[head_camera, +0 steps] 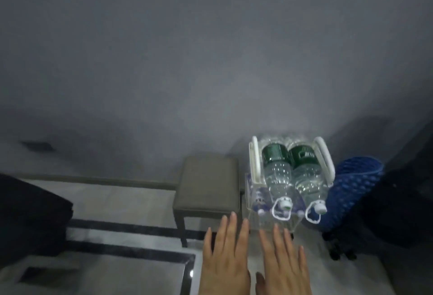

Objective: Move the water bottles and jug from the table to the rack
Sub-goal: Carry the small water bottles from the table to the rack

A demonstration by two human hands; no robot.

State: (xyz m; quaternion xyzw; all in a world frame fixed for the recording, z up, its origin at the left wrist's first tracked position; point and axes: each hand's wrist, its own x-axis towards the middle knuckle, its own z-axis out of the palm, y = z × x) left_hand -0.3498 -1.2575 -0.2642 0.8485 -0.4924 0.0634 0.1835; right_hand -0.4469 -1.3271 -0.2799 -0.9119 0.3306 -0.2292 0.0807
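Observation:
Two large clear water jugs with green labels lie side by side on top of a white rack (255,161), caps toward me: the left jug (277,173) and the right jug (305,170), each with a white ring handle at its cap. Under them, smaller bottles with blue labels (259,200) lie in the rack's clear lower tier. My left hand (226,255) and my right hand (284,262) are held flat, fingers spread, palms down, just in front of and below the rack. Neither hand holds anything or touches the rack.
A grey padded stool (208,184) stands left of the rack against the grey wall. A blue knobbly object (351,191) leans at the rack's right, next to a dark case (398,205). Another dark shape (30,219) sits at far left. A glass-edged table corner (187,269) is below left.

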